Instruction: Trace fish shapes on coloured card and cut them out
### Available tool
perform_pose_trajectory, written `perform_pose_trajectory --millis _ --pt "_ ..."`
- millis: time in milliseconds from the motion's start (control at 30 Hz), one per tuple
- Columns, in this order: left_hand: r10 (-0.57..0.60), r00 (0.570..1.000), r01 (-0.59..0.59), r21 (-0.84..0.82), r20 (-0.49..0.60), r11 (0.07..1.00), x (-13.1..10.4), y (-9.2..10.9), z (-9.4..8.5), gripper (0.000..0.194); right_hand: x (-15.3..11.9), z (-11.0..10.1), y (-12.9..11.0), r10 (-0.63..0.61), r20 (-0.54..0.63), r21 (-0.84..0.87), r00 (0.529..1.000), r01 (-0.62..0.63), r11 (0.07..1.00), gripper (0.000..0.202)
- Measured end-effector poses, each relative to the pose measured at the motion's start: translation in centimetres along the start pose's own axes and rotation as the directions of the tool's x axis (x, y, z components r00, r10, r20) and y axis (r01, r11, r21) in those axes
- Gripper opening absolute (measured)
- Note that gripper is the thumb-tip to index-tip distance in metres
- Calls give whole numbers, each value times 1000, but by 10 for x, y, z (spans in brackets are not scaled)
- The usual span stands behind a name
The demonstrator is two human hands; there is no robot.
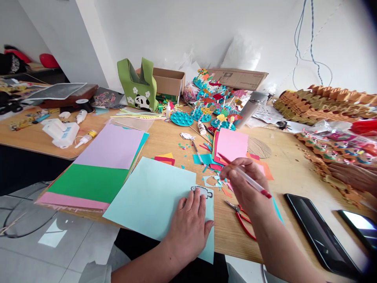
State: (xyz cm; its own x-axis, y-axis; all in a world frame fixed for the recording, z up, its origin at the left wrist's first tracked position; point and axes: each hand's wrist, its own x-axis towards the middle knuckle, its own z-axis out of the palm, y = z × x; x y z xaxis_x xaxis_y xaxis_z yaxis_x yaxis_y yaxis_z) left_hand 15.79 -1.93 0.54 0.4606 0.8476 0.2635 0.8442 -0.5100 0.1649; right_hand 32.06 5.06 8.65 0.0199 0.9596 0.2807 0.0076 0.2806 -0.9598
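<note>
A large light-blue paper sheet [147, 192] lies at the table's front edge. My left hand [191, 220] rests flat on its right part, fingers spread. Its fingertips touch a small black-outlined fish cutout [206, 191] near the sheet's right edge. Above the table, to the right of the sheet, my right hand [246, 182] holds a pen with a red cap end [253, 182] between thumb and fingers; the tip points up and left, off the paper. Red-handled scissors [243, 220] lie on the table just below that hand.
Coloured sheets [100, 181] are stacked at left, pink squares [231, 145] and paper scraps behind my right hand. Two phones [319, 236] [361, 228] lie at right, near another person's hand [353, 175]. Blue discs with paper fish [216, 102], a bottle [253, 108] and a green bag [138, 86] stand behind.
</note>
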Motion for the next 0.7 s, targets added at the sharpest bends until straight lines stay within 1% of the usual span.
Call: perform_pose_trajectory --millis 67,167,267,367,433,600,700 --pt "15 1000 -15 16 -5 1000 0 0 1 58 -5 12 13 55 -11 2 998 -55 998 19" --pt "42 999 -42 34 -8 999 0 -1 0 58 -10 24 31 111 -65 -27 992 -113 993 26" --pt "52 999 -52 36 -2 998 -1 -1 -3 57 -12 27 44 122 -130 -119 984 -138 983 32" --pt "48 999 -49 33 9 998 -1 -1 -3 57 -13 26 51 145 -125 -178 982 -166 970 34" --pt "43 999 -43 29 19 999 -2 -2 -3 57 -14 25 55 133 -106 -210 985 -153 966 32" --pt "40 999 -41 45 20 998 -1 -2 -2 58 -17 25 61 13 -29 -381 999 -23 924 28" --pt "38 999 -38 60 14 997 -2 -1 -2 58 -16 26 59 10 -34 -438 999 -24 899 27"
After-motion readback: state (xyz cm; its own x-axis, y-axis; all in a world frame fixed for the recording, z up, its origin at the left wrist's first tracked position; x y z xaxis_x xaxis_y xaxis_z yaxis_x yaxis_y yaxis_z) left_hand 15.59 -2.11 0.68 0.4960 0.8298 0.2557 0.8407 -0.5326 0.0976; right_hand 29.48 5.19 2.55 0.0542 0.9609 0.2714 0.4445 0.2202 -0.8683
